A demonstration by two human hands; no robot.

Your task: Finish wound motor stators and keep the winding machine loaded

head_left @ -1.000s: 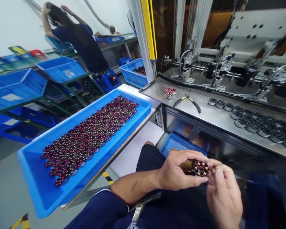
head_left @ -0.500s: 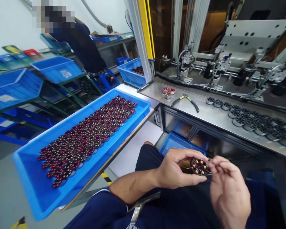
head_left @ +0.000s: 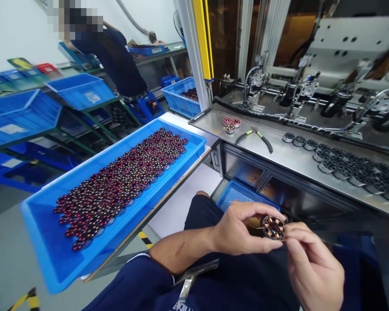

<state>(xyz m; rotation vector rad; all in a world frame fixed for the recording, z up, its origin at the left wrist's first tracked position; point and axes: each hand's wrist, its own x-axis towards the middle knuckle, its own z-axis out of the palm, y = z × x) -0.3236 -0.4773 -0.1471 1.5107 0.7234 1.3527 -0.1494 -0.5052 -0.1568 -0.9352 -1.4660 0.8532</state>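
In the head view my left hand (head_left: 243, 229) grips a round motor stator (head_left: 272, 227) between thumb and fingers. The stator has a black ring with copper windings inside, its open face turned toward me. Thin copper wires stick out from its sides. My right hand (head_left: 314, 259) is at the stator's right edge, thumb and forefinger pinched on a thin wire (head_left: 287, 227); the other fingers are curled. Both hands are above my lap. A pair of cutting pliers (head_left: 255, 137) with black and green handles lies on the metal ledge, near three wound stators (head_left: 230, 125).
Left of me a long blue tray (head_left: 35, 242) holds many wound stators in rows. Bare dark stator cores (head_left: 330, 160) line the metal ledge (head_left: 278, 151) on the right, before a winding machine (head_left: 298, 86). Behind, a co-worker (head_left: 116, 60) stands among blue bins (head_left: 81, 93).
My right thumb and forefinger have closed in a pinch on the wire at the stator's right side. The left hand still holds the stator. The view has shifted slightly.
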